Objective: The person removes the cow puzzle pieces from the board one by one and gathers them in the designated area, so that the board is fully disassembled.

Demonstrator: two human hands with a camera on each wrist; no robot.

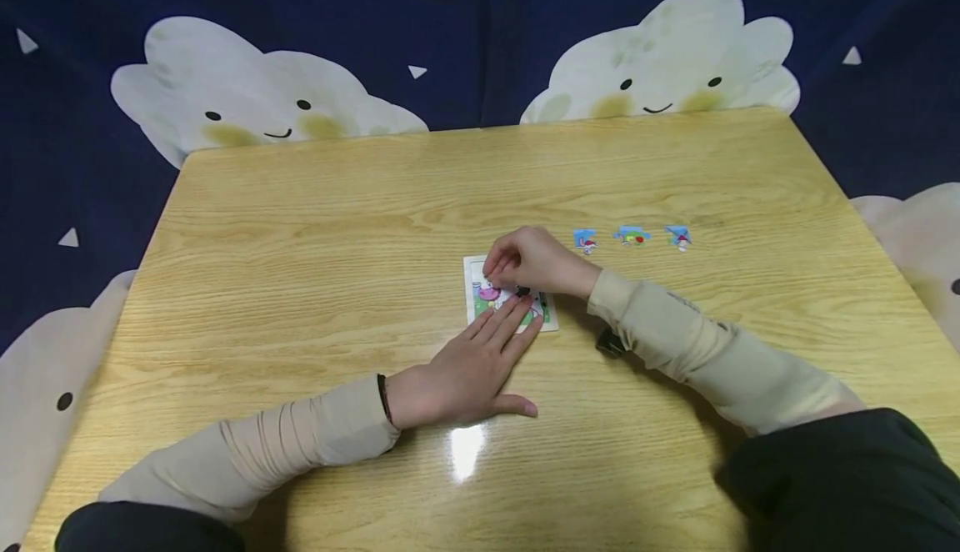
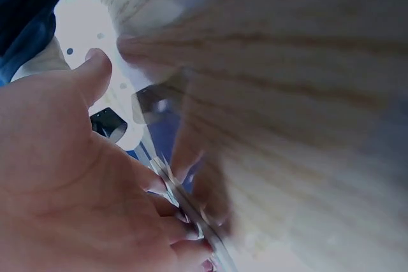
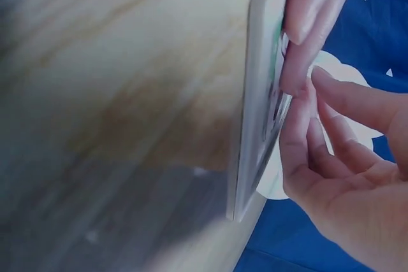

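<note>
A small jigsaw puzzle board with a white rim lies flat on the table, showing part of a cow picture with a pink muzzle on green. Across its lower part the left hand lies palm down, fingers straight and pressing on the picture, thumb spread to the side. The right hand bends its fingers over the board's upper part, fingertips down at the picture near the muzzle. In the right wrist view its thumb and fingers come close together at the board; whether a piece sits between them is hidden.
Three loose puzzle pieces lie in a row right of the board: a left one, a middle one and a right one. The wooden table ends at a dark blue cloud-patterned curtain.
</note>
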